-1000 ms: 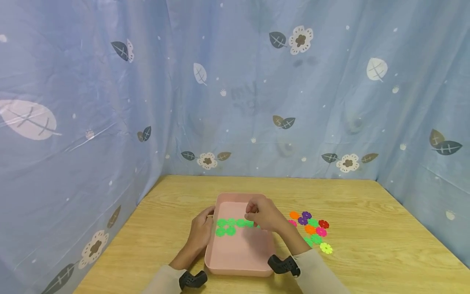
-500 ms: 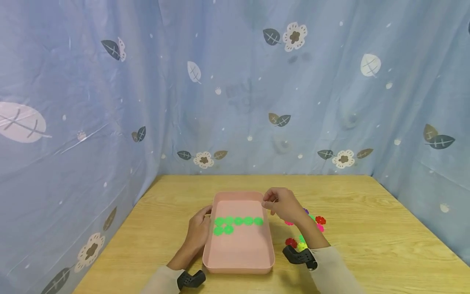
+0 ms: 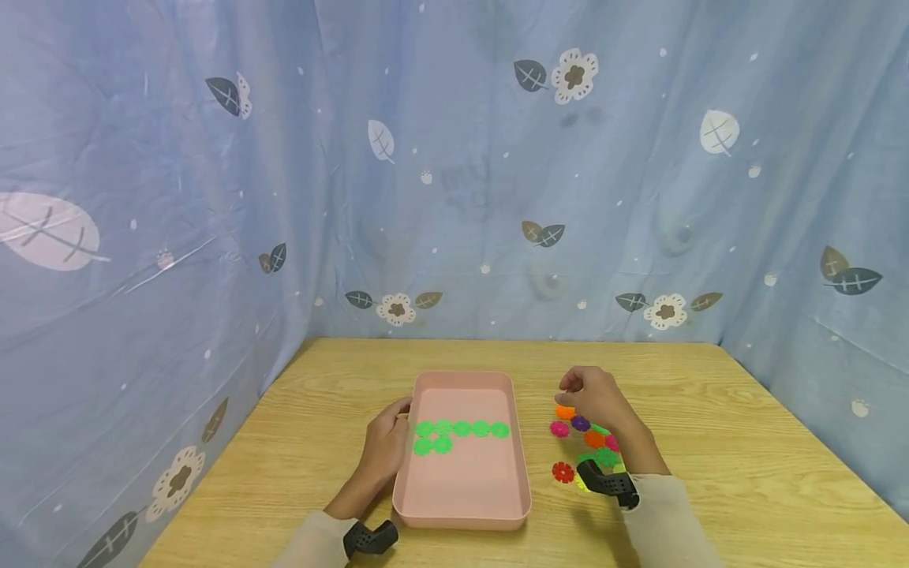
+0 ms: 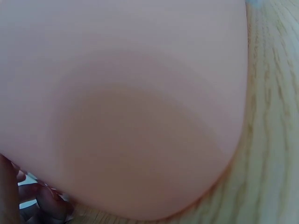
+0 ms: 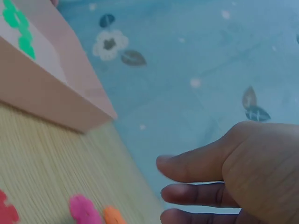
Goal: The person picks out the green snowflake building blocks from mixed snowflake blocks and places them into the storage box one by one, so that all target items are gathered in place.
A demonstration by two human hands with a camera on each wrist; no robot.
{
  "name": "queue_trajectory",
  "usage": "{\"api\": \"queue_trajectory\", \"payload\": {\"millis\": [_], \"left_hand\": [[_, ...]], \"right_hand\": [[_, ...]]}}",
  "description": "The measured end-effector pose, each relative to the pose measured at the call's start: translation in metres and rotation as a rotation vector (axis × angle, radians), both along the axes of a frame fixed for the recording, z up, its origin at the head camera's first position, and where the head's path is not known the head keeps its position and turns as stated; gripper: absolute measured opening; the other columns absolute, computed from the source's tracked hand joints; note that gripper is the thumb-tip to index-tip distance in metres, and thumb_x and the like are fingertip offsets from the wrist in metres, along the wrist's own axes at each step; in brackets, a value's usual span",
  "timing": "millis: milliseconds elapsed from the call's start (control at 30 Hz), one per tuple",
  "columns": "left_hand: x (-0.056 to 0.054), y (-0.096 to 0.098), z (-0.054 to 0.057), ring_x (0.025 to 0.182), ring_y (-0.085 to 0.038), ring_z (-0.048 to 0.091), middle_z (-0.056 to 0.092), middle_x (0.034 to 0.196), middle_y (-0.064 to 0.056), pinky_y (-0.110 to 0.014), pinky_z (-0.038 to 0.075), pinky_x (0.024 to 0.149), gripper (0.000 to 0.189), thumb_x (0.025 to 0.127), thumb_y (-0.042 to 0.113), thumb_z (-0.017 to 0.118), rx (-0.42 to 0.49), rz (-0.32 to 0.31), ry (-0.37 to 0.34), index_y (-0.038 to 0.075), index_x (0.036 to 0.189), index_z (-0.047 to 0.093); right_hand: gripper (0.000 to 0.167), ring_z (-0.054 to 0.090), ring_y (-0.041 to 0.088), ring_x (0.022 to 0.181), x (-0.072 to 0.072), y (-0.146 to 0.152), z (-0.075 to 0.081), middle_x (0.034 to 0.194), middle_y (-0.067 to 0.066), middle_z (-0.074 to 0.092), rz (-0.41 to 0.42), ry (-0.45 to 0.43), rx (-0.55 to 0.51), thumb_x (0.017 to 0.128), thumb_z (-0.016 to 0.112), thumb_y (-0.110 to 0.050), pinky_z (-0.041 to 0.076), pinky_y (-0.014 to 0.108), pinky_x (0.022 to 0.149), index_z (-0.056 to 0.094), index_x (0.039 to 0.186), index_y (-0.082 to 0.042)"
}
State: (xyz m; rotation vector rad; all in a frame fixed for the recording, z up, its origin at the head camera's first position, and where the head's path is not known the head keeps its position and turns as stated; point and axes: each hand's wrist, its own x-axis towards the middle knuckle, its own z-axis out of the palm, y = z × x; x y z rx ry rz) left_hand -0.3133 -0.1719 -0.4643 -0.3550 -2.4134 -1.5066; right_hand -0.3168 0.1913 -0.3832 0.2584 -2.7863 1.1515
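Note:
A pink rectangular tray (image 3: pixel 461 481) lies on the wooden table. Inside it, several green notched plastic discs (image 3: pixel 462 428) form a row across the middle, with two more below the row's left end. My left hand (image 3: pixel 385 442) holds the tray's left wall; in the left wrist view, the tray wall (image 4: pixel 140 140) fills most of the picture and only a few fingers (image 4: pixel 49 203) show. To the tray's right, my right hand (image 3: pixel 595 401) hovers over loose coloured discs (image 3: pixel 594 439). Nothing shows between its loosely bent fingers in the right wrist view.
The loose discs are orange, purple, pink, green, yellow and red; the red disc (image 3: pixel 563 472) lies nearest the tray. My right forearm hides part of the group. A blue patterned curtain (image 3: pixel 483 173) stands behind the table (image 3: pixel 682 394) and along its sides.
My right hand has moved right, out from above the tray, to over the loose discs. The green disc at the row's right end now shows fully. My left hand stays at the tray.

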Motion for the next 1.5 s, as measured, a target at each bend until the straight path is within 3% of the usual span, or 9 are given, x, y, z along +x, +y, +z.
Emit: {"api": "queue_trajectory", "payload": {"millis": [367,567,667,800,1067,1267,1500], "left_hand": [[0.001,-0.001,0.001,0.059,-0.017,0.055,0.062,0.129,-0.024,-0.026,0.049,0.057,0.047,0.1,0.004,0.036,0.015,-0.039,-0.013,-0.008,0.142,0.052],[0.001,0.0,0.0,0.068,-0.018,0.056,0.063,0.13,-0.02,-0.027,0.049,0.064,0.047,0.1,0.006,0.036,0.0,-0.013,-0.019,-0.005,0.142,0.053],[0.001,0.0,0.0,0.068,-0.017,0.054,0.064,0.13,-0.02,-0.028,0.048,0.066,0.046,0.1,0.006,0.037,-0.006,-0.009,-0.012,-0.005,0.142,0.053],[0.0,-0.001,0.0,0.057,-0.014,0.05,0.063,0.129,-0.022,-0.027,0.047,0.059,0.046,0.101,0.006,0.037,-0.008,-0.015,-0.001,-0.007,0.141,0.053],[-0.003,-0.002,0.001,0.047,-0.009,0.045,0.063,0.129,-0.023,-0.025,0.044,0.05,0.046,0.101,0.006,0.037,0.015,-0.026,-0.016,-0.007,0.142,0.052],[-0.003,-0.001,0.002,0.051,-0.012,0.048,0.063,0.13,-0.023,-0.026,0.046,0.055,0.046,0.1,0.006,0.037,0.004,-0.017,-0.014,-0.007,0.142,0.053],[-0.002,-0.001,0.001,0.072,-0.017,0.056,0.065,0.128,-0.021,-0.029,0.049,0.068,0.046,0.1,0.005,0.037,-0.02,0.001,0.011,-0.006,0.14,0.055]], "right_hand": [[0.029,0.058,0.024,0.076,-0.003,0.037,-0.014,0.094,0.014,0.066,-0.116,-0.068,0.032,0.087,0.076,-0.014,0.051,0.034,0.064,0.065,0.104,0.006],[0.031,0.055,0.024,0.072,-0.003,0.051,-0.025,0.094,0.015,0.064,-0.175,-0.148,-0.008,0.084,0.077,-0.01,0.052,0.033,0.062,0.063,0.106,0.007],[0.034,0.055,0.025,0.073,-0.002,0.053,-0.029,0.092,0.014,0.062,-0.188,-0.187,-0.027,0.079,0.081,-0.006,0.053,0.034,0.064,0.063,0.105,0.006],[0.037,0.056,0.026,0.079,-0.003,0.055,-0.031,0.093,0.013,0.063,-0.178,-0.205,0.026,0.074,0.085,-0.007,0.053,0.036,0.069,0.065,0.103,0.005],[0.036,0.056,0.027,0.083,-0.008,0.058,-0.034,0.094,0.013,0.063,-0.162,-0.215,0.074,0.073,0.086,-0.006,0.055,0.038,0.074,0.066,0.102,0.004],[0.034,0.056,0.028,0.084,-0.01,0.06,-0.036,0.095,0.014,0.064,-0.154,-0.197,0.096,0.075,0.086,-0.006,0.057,0.039,0.076,0.068,0.102,0.004],[0.02,0.053,0.024,0.073,-0.006,0.059,-0.037,0.082,0.01,0.06,-0.147,-0.179,0.031,0.076,0.083,-0.005,0.051,0.034,0.062,0.067,0.088,0.001]]}}
